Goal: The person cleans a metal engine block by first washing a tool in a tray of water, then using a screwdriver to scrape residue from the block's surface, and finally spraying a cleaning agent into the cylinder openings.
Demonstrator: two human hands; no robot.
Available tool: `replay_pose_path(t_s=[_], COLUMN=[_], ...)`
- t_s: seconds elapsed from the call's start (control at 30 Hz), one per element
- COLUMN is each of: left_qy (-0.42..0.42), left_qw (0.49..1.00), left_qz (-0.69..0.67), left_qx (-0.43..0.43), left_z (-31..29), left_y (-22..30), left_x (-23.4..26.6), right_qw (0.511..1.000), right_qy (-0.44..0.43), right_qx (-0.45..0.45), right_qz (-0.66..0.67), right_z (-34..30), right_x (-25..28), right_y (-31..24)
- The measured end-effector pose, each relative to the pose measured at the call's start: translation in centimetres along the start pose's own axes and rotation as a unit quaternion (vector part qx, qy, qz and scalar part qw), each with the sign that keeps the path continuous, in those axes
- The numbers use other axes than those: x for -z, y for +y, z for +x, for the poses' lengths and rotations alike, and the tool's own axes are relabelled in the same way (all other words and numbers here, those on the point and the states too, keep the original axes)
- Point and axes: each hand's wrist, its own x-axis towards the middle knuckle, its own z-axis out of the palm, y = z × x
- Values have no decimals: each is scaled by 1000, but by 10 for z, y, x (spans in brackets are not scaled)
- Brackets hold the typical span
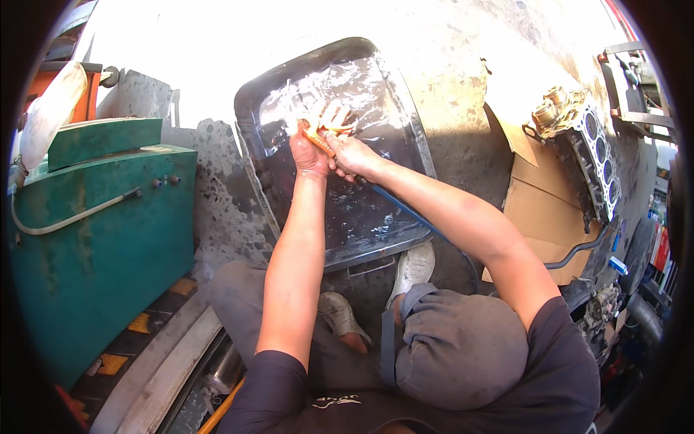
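Both my hands meet over the far half of a wide dark tray (253, 173) with shiny wet liquid in it. My right hand (354, 153) is closed around an orange-handled tool with a blue hose, which looks like an air blow gun (316, 139). The blue hose (408, 208) runs from under that hand toward my right knee. Beside and partly behind the tool is my left hand (309, 153), its fingers bent and washed out by sunlight. Whatever lies in those fingers, if anything, is too bright and small to make out.
A green metal cabinet (108, 239) stands to the left, with a pale hose on it. On flattened cardboard (538, 210) to the right rests an engine cylinder block (596, 155). My shoes (416, 271) are close to the tray's near edge. Engine parts (600, 307) lie at the lower right.
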Motion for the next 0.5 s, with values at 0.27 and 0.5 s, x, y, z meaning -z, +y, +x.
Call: replay_pose_path(t_s=[0.27,0.5], left_qy=[11,-65], left_qw=[982,991], left_qz=[-161,-117], left_qx=[96,29], left_z=[-4,-12], left_y=[-22,-3], left_x=[2,73], right_qw=[778,837], right_qy=[293,137], right_qx=[188,226], right_qz=[-523,-479], right_z=[50,-12], right_x=[76,-31], right_y=[54,13])
